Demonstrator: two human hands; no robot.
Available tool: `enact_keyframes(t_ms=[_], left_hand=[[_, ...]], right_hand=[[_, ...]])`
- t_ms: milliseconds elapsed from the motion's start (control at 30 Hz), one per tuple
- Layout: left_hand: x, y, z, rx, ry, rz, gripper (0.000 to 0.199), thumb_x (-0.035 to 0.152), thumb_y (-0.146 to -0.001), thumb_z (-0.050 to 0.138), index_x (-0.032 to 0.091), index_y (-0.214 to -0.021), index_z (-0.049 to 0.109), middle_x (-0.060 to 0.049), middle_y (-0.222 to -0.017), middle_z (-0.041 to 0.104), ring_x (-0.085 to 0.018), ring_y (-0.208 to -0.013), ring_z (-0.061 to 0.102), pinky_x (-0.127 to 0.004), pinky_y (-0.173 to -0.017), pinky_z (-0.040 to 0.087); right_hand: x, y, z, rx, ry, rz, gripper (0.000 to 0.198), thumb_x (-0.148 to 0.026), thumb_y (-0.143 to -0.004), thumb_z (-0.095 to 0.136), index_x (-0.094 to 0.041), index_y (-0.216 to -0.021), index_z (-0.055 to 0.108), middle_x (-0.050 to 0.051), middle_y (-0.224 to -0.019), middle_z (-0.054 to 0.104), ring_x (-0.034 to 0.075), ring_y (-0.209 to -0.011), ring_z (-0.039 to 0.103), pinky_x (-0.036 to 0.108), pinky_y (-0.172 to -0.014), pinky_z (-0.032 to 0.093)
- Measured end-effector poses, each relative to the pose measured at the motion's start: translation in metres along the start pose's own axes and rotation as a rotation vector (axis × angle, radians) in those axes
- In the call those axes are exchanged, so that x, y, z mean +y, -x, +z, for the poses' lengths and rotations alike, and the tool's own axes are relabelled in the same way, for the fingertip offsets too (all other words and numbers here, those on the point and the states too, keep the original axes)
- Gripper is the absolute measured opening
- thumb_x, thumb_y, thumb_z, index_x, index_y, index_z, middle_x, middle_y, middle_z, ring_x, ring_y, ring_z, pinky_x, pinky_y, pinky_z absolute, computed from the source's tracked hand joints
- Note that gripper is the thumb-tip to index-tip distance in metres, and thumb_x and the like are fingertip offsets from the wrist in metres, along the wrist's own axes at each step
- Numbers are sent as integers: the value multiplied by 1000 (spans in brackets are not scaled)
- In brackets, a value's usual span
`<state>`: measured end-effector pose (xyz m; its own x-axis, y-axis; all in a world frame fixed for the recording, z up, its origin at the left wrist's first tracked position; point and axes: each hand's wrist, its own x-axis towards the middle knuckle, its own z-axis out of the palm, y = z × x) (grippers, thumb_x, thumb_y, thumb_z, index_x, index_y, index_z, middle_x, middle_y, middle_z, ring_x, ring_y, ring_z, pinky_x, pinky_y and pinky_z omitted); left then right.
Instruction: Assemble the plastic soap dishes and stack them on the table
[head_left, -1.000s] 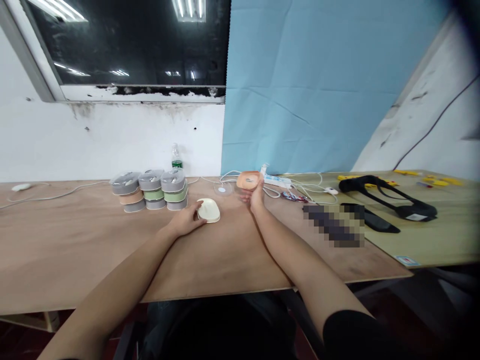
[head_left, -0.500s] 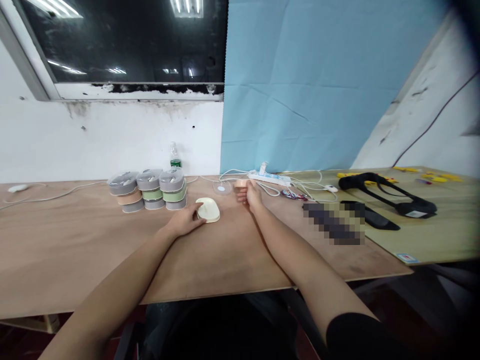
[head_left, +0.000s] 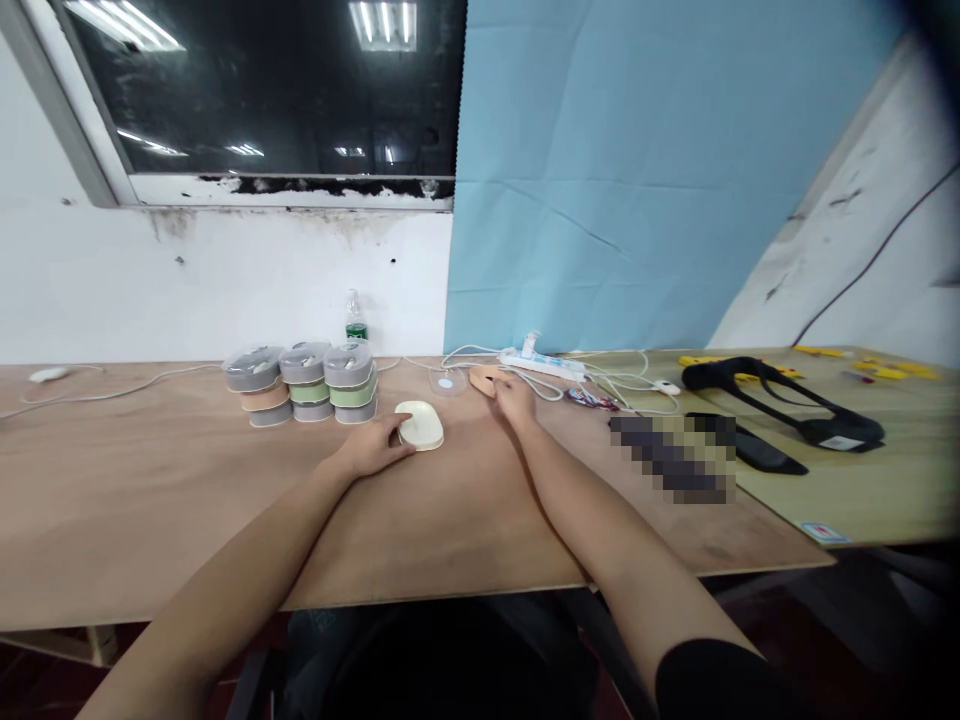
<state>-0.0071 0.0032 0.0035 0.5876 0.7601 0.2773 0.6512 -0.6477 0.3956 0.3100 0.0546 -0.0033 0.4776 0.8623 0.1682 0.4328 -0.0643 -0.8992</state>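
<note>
A cream, rounded-square shallow container point(head_left: 422, 425) lies on the brown table. My left hand point(head_left: 375, 445) grips its left side, fingers at the far part and thumb at the near edge. Farther off and to the right, a peach container point(head_left: 484, 378) of similar shape is in my right hand point(head_left: 514, 400), its right side hidden by the fingers. A clear round lid-like piece with a white centre point(head_left: 445, 385) lies just left of the peach container.
Three stacks of grey, peach and green containers point(head_left: 304, 385) stand at the left, a bottle point(head_left: 355, 318) behind them. A power strip point(head_left: 541, 365) with white cables lies at the back. On the right are a black strapped frame point(head_left: 780, 400), yellow items point(head_left: 885, 368) and a blurred-out patch.
The peach container in my right hand has tipped, so its broad face now shows more than its side. My left hand stays on the cream container. The whole view has shifted slightly.
</note>
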Motion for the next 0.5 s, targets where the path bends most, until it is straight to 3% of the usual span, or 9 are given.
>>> enact_keyframes(t_ms=[100,167,267,367,500], left_hand=[[-1,0,1,1,16,39,59,47,-79,59,21,-131,51,-10,-126,58,-26,-108,57,-38,-92,45],[-2,0,1,-6,31,57,54,45,-79,59,22,-128,55,-10,-131,55,-26,-110,56,-38,-95,44],[-2,0,1,-16,36,60,51,45,-79,60,23,-124,58,-9,-134,53,-27,-117,53,-40,-101,41],[-2,0,2,-14,32,65,49,45,-79,60,23,-123,59,-8,-135,52,-27,-123,50,-40,-105,38],[-3,0,3,-9,21,67,50,47,-79,60,23,-123,60,-10,-137,51,-28,-124,49,-41,-105,38]], right_hand=[[1,3,1,259,282,-199,26,-39,-80,51,-18,-84,64,11,-91,65,25,-91,58,33,-79,45],[2,3,4,326,413,-262,32,-37,-78,54,-19,-102,64,13,-110,60,28,-107,52,39,-92,39],[8,-1,7,238,531,-181,46,-38,-74,60,-18,-115,60,17,-129,47,33,-120,42,47,-100,32],[15,-6,8,89,588,-112,46,-41,-73,61,-17,-114,61,18,-131,45,34,-120,44,47,-100,33],[15,-7,11,13,586,-271,44,-37,-75,59,-17,-114,61,15,-119,58,30,-111,53,40,-94,41]])
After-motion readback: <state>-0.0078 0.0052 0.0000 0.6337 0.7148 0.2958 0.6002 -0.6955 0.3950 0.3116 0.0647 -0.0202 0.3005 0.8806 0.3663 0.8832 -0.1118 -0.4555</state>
